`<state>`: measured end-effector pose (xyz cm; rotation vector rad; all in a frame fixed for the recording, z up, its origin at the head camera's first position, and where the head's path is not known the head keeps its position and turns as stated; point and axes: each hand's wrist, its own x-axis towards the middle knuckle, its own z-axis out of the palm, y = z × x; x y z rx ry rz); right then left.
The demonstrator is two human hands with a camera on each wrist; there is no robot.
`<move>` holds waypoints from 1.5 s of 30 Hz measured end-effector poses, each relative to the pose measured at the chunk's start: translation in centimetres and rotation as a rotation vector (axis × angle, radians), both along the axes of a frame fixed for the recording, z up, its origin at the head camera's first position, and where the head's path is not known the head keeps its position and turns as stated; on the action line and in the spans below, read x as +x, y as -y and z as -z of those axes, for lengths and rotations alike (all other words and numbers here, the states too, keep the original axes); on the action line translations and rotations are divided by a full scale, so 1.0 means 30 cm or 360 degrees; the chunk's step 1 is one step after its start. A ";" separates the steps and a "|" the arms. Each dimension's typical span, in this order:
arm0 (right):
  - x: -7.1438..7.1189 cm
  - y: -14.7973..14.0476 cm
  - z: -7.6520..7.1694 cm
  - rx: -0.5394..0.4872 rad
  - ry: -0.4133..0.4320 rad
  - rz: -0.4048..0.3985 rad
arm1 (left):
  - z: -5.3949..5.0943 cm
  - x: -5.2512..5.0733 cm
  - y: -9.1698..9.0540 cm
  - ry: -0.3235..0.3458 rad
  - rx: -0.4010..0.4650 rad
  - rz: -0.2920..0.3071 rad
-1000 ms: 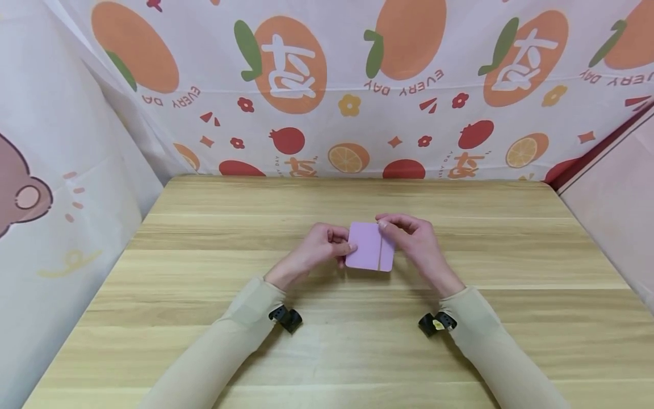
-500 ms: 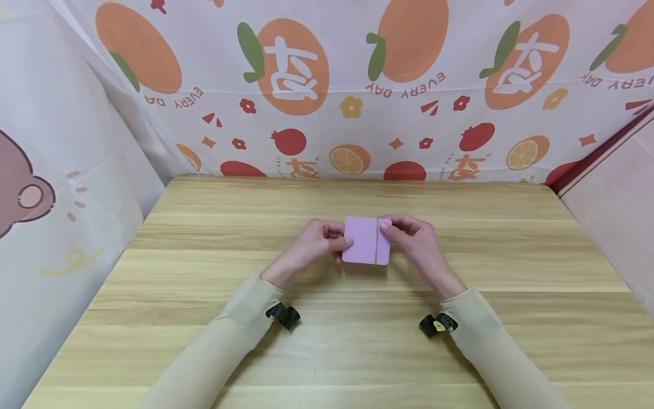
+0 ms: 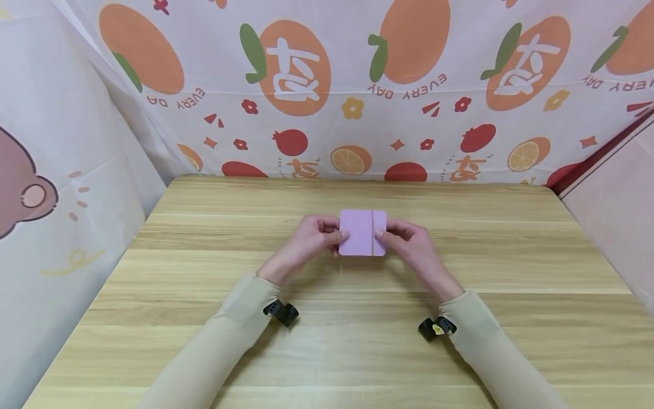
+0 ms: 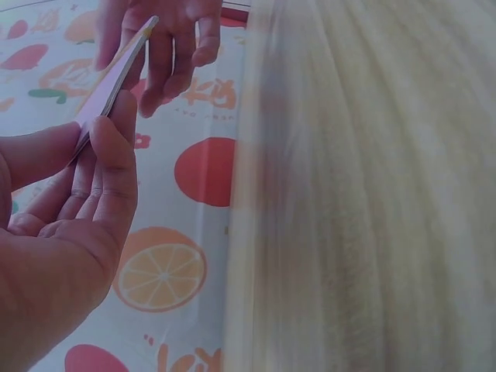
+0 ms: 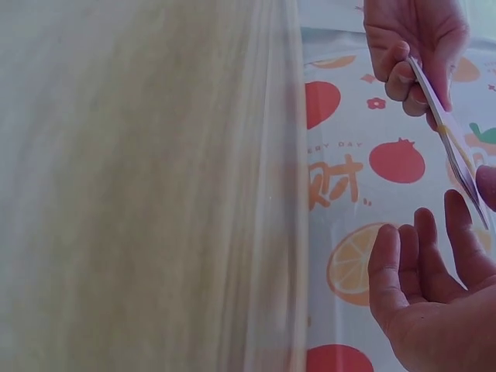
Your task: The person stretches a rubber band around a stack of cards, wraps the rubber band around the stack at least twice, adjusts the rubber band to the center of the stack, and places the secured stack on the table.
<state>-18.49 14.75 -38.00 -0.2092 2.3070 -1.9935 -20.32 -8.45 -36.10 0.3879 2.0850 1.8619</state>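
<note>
A person's left hand (image 3: 313,234) clamps one edge of a pink notebook (image 3: 356,234) between thumb and fingers, likely steadying it above the table (image 3: 327,346); opposite that grip, the half-hidden right hand (image 3: 416,247) seems to pinch it beside the band (image 3: 372,220).

You had two hands, one left hand (image 3: 313,234) and one right hand (image 3: 413,241), with two pale sleeves (image 3: 219,335) and two black wrist devices (image 3: 281,312). You had one lilac booklet (image 3: 356,236), one tan band (image 3: 373,245) across it and one worktop (image 3: 327,352). On one back cloth (image 3: 317,128) you faced five large orange fruits (image 3: 416,40), some cut off by the frame, two of them lettered in white, plus two yellow flowers (image 3: 352,108), three four-pointed stars (image 3: 397,145) and two crowned red fruits (image 3: 291,142).
</note>
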 end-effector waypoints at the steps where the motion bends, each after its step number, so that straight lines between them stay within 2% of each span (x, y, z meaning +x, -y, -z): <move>1: 0.000 0.000 0.001 0.0006 -0.0002 -0.0009 | -0.001 -0.001 0.002 -0.0003 0.0006 -0.0010; 15: 0.008 0.012 0.004 0.0125 -0.0011 -0.0128 | -0.026 -0.009 0.022 0.0016 0.0034 -0.0100; 23: 0.012 0.018 0.001 0.0143 -0.0003 -0.0109 | -0.037 0.005 0.013 0.0035 0.0083 -0.0172; 29: 0.011 0.021 0.000 0.0152 -0.0003 -0.0105 | -0.047 0.020 -0.010 -0.0028 0.0095 -0.0260; 35: 0.016 0.028 -0.003 0.0181 0.0000 -0.0085 | -0.044 0.035 -0.033 -0.0048 0.0079 -0.0328; 45: 0.036 0.046 -0.004 0.0118 0.0127 -0.0100 | -0.037 0.036 -0.045 -0.0030 0.0070 -0.0325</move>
